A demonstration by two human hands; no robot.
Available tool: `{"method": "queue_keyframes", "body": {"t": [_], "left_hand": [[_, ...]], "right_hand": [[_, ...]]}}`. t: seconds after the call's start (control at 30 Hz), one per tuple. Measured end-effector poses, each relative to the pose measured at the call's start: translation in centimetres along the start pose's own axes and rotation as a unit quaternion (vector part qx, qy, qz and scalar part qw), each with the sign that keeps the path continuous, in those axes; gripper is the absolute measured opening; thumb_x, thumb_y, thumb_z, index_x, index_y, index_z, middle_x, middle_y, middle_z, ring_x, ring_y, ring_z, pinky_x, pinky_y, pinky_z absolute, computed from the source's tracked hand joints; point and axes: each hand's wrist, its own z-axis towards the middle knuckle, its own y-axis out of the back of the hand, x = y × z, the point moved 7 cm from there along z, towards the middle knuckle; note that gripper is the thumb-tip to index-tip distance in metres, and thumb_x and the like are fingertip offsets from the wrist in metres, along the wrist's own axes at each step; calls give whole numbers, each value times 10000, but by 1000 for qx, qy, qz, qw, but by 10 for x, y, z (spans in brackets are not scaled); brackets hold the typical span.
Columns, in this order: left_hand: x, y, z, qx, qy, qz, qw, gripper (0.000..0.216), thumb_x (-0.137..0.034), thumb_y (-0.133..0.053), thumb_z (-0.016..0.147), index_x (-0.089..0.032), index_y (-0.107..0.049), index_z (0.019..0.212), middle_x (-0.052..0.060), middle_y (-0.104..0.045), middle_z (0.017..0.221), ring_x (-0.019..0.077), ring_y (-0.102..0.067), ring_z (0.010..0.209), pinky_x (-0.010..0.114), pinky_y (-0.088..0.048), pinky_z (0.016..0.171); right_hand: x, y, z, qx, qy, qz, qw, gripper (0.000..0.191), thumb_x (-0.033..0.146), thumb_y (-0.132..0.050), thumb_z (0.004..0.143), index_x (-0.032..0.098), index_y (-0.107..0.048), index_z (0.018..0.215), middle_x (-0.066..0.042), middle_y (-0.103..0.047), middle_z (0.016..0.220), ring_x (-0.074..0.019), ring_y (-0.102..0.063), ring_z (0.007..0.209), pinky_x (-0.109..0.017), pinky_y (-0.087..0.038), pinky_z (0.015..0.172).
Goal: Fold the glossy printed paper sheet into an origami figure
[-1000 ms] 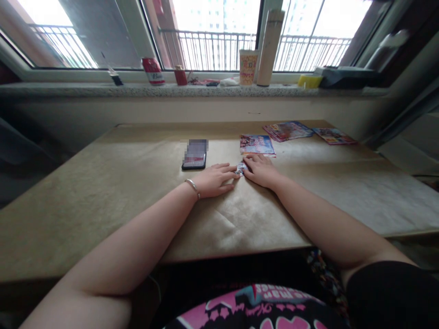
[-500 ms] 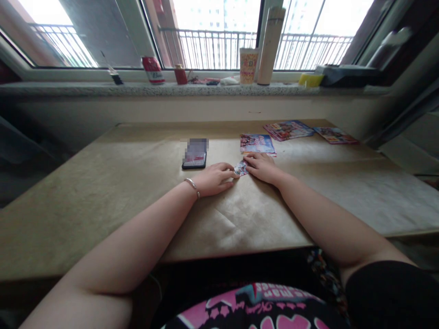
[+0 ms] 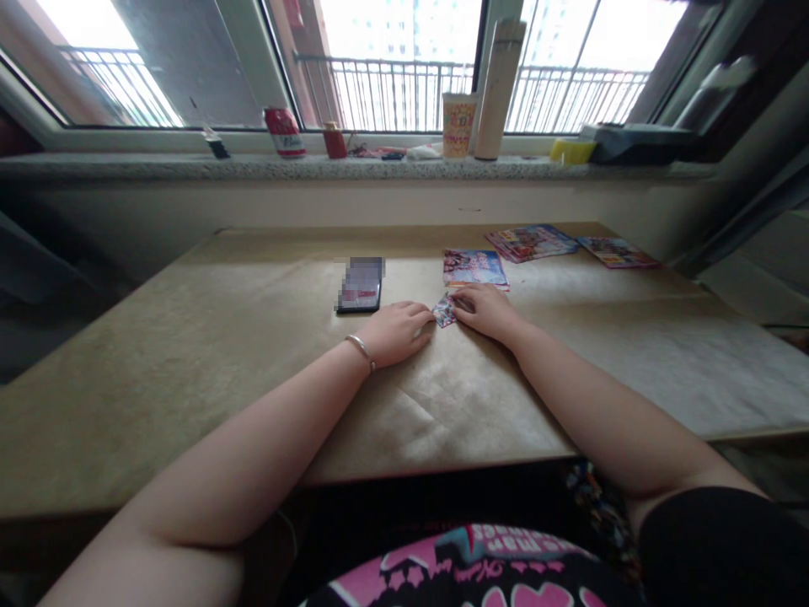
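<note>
A small piece of patterned paper (image 3: 444,313), white with blue and red print, lies on the table between my two hands and looks folded. My left hand (image 3: 399,332) rests palm down with its fingers stretched out, the fingertips at the paper's left edge. The fingers and thumb of my right hand (image 3: 491,313) close on the paper's right side and cover that part of it. Just beyond my right hand lies a stack of printed colour sheets (image 3: 475,267). A phone (image 3: 360,285) sits beyond my left hand.
Further printed sheets (image 3: 534,242) and another small pile (image 3: 618,251) lie at the back right of the table (image 3: 190,337). On the windowsill (image 3: 379,169) stand a red can (image 3: 284,132), a red bottle (image 3: 334,141), a patterned cup (image 3: 458,126) and a tall cylinder (image 3: 500,93).
My left thumb and fingers have eased off the paper's left corner, and more of the paper shows. The right hand stays at its right side. The view has shifted slightly.
</note>
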Motion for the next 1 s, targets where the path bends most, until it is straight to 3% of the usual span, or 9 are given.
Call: {"method": "queue_keyframes", "body": {"t": [0.13, 0.47, 0.73, 1.0], "left_hand": [[-3, 1, 0, -17, -5, 23, 1000, 357, -327, -438, 936, -206, -597, 1233, 85, -614, 1137, 223, -576, 1057, 365, -453, 967], [3, 6, 3, -57, 76, 31, 995, 240, -282, -473, 907, -186, -691, 931, 77, -672, 964, 224, -619, 898, 377, -465, 862], [17, 1, 1, -67, 145, -25, 987, 252, -359, -547, 879, -159, -636, 1005, 83, -649, 939, 231, -586, 927, 369, -472, 874], [26, -3, 0, -77, 156, -59, 983, 312, -342, -573, 858, -150, -627, 1097, 88, -642, 966, 242, -566, 962, 387, -464, 902]], "right_hand": [[0, -2, 0, -6, 8, 15, 1000, 360, 453, -637, 810, 218, -720, 1070, -100, -679, 1144, -267, -587, 1094, -414, -438, 969], [10, -6, 0, 3, 48, 47, 998, 392, 486, -677, 776, 216, -723, 1057, -90, -673, 1145, -266, -582, 1104, -414, -429, 992], [20, -2, -2, -20, 89, 83, 992, 316, 378, -701, 774, 189, -721, 1026, -102, -675, 1122, -244, -570, 1110, -407, -410, 1002], [22, 2, -1, -34, 86, 117, 989, 170, 311, -747, 729, 202, -696, 850, -64, -697, 995, -234, -576, 1031, -411, -389, 964]]}}
